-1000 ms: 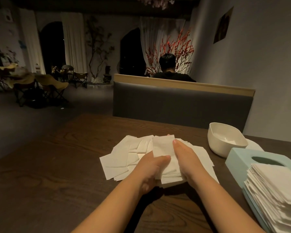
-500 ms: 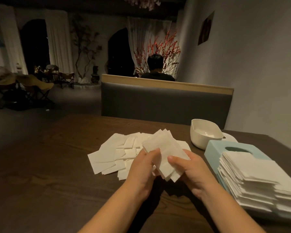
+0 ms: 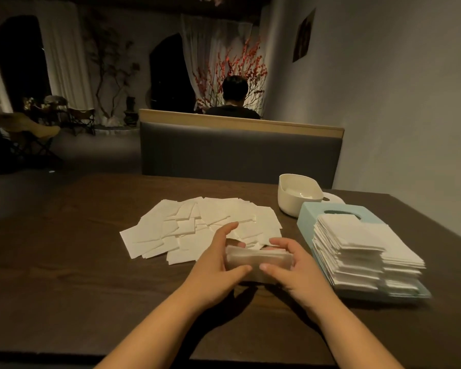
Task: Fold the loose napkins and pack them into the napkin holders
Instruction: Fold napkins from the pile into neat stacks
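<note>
1. Napkins: a small bundle of napkins (image 3: 257, 259) is held just above the table (image 3: 64, 262), on the near side of the loose napkins (image 3: 197, 225) spread flat at mid-table. The left hand (image 3: 218, 265) and right hand (image 3: 296, 270) each curl around one end, thumbs on the near face and fingers over the far edge.

2. The step looks like squaring up the bundle before it is packed. To do it well, I would keep both grips light enough for the sheets to slide, tap the long edge on the table until the edges line up, then press the fold flat.

3. The likely destination is to the right of the loose napkins: a pale blue napkin holder (image 3: 328, 211) lying flat with a tall napkin stack (image 3: 357, 251) on top, and a white holder (image 3: 298, 193) beyond it that seems empty. The stack leans outward at its near corner, so anything added there should go down squarely.

4. Hard to make out:
   - The bundle is motion-blurred, so its sheet count and whether it is folded cannot be told.
   - The fingertips behind it are hidden.
   - A white object behind the white holder is mostly covered.
   - The light is dim, so napkin edges merge in the pile.
</note>
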`<state>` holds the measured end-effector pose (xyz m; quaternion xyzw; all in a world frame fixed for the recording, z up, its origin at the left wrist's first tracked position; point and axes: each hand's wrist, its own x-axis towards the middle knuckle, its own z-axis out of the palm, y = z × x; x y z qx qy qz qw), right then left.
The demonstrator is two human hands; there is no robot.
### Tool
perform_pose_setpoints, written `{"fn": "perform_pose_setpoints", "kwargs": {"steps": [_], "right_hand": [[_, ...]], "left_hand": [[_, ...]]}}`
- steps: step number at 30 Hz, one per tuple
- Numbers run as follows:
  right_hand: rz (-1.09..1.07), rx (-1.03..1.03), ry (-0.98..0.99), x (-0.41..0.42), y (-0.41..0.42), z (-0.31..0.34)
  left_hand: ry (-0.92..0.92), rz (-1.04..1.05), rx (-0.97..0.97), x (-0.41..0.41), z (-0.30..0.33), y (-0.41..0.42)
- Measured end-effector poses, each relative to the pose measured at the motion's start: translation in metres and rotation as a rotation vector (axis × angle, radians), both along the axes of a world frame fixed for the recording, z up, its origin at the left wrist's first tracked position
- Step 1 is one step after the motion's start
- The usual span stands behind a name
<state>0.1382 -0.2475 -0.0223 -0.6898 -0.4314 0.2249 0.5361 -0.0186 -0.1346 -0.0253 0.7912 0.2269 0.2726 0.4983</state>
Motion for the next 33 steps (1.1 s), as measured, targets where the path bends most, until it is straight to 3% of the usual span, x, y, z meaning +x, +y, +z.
{"fn": "perform_pose_setpoints", "kwargs": {"steps": [3, 9, 14, 18, 22, 26, 33], "right_hand": [[-0.014, -0.075, -0.018, 0.003, 0.0, -0.006], [0.027, 0.049, -0.092, -0.007, 0.012, 0.0], [0.106, -0.005, 0.115, 0.004, 0.003, 0.001], [0.058, 0.035, 0.049, 0.006, 0.0, -0.004], [0.048, 0.146, 0.123, 0.005, 0.004, -0.003], [0.101, 0.0, 0.065, 0.006, 0.006, -0.005], [0.049, 0.014, 0.018, 0.009, 0.002, -0.008]], "left_hand": [[0.067, -0.006, 0.066, 0.002, -0.001, -0.002], [-0.08, -0.053, -0.058, 0.006, 0.002, -0.004], [-0.098, -0.017, -0.186, -0.003, -0.003, 0.004], [-0.091, 0.07, 0.016, -0.005, -0.006, 0.005], [-0.149, -0.014, -0.007, -0.003, -0.006, 0.006], [-0.081, -0.02, -0.008, 0.0, -0.009, 0.007], [-0.112, 0.06, 0.0, -0.001, -0.014, 0.007]]}}
